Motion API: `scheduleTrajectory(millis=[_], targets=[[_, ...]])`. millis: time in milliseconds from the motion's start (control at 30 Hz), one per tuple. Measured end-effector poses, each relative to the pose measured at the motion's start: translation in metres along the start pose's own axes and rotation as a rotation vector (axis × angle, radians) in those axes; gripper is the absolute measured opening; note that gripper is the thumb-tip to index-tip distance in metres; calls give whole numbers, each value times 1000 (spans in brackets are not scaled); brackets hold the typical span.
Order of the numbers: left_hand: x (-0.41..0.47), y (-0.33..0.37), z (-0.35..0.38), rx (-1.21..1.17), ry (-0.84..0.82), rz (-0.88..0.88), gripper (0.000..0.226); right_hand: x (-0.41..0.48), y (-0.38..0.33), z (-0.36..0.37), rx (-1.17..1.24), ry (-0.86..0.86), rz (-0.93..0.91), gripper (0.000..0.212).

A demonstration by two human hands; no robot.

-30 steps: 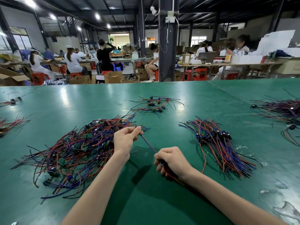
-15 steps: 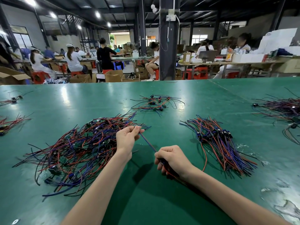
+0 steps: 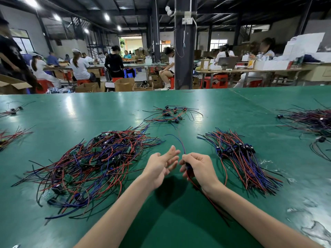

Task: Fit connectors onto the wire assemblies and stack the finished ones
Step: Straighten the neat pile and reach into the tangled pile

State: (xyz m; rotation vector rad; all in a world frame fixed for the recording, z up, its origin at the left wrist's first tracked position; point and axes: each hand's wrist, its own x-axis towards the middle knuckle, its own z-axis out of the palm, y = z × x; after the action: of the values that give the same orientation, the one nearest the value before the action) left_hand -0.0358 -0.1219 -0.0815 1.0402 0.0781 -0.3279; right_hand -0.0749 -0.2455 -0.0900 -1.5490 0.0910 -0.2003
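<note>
My right hand (image 3: 198, 167) is closed around a wire assembly (image 3: 180, 143) with a dark connector at the fingers; its blue and red wires stick up and away from the fist, and a red wire trails back under my forearm. My left hand (image 3: 162, 162) hovers just left of it, palm turned inward, fingers spread, holding nothing. A big loose tangle of red, blue and black wire assemblies (image 3: 93, 163) with small green boards lies to the left. A tidier stack of assemblies (image 3: 240, 158) lies to the right of my right hand.
All of this rests on a green table (image 3: 170, 221). A small cluster of assemblies (image 3: 172, 115) lies farther back at centre, another heap (image 3: 311, 122) at far right, and small bunches (image 3: 10, 136) at far left. Seated people work at benches beyond the table.
My left hand has let go of the wire end and opened, moving right toward my right hand. The freed wires now stand up from my right fist, which has lifted slightly.
</note>
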Motion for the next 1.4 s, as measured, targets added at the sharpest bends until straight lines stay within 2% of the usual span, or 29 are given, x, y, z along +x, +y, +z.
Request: scheduleTrajectory(millis=[133,267,333,533,633,1000,1167,1267,1400], targets=[[-4,-6,4,62,-89,-27,71,2,2,-1,11,15,-10,28],[-5,-7,2,192,-178,-16,16,2,3,2,-11,6,-8,27],[-5,-9,2,191,-152,8,7,1,3,3,-20,5,-6,28],[-5,-7,-3,251,-106,136,12,-3,1,5,-78,-85,23,27],[-1,-6,-7,413,-57,233,16,-5,0,7,-107,-100,58,28],[27,17,-39,525,289,476,22,-20,-1,15,-186,-227,61,29],[32,19,-45,801,288,618,17,-21,-2,16,-187,-241,56,32],[32,19,-43,814,269,603,20,-22,-2,16,-194,-242,53,32],[31,23,-43,633,260,507,26,-22,-2,15,-202,-249,61,30]])
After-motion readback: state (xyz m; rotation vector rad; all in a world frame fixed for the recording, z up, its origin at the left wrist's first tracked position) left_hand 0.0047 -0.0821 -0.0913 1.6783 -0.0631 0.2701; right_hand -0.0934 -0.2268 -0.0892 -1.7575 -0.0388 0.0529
